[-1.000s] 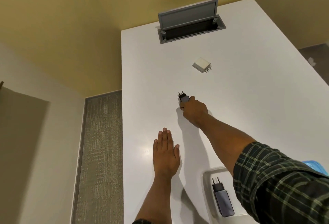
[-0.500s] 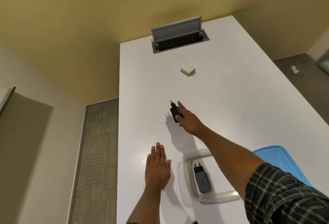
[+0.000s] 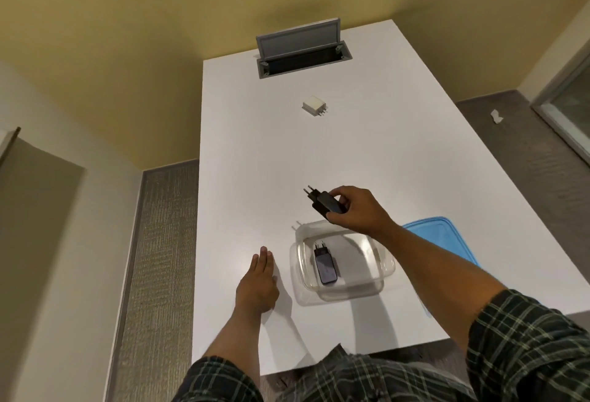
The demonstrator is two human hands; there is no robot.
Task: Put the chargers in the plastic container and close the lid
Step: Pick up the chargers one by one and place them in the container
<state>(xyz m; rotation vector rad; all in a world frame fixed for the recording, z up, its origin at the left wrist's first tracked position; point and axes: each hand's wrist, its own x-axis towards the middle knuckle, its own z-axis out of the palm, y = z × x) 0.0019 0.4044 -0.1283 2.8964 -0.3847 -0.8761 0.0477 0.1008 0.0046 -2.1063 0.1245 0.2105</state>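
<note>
Fingers (image 3: pixel 338 192) of the right hand (image 3: pixel 357 210) clamp a black charger (image 3: pixel 324 203), hiding its back end.

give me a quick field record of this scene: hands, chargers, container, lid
right hand: holds black charger above the container's far edge
left hand: flat on table, empty
container: clear, open, one dark charger inside
white charger: on table, far side
lid: blue, off, right of container
</note>
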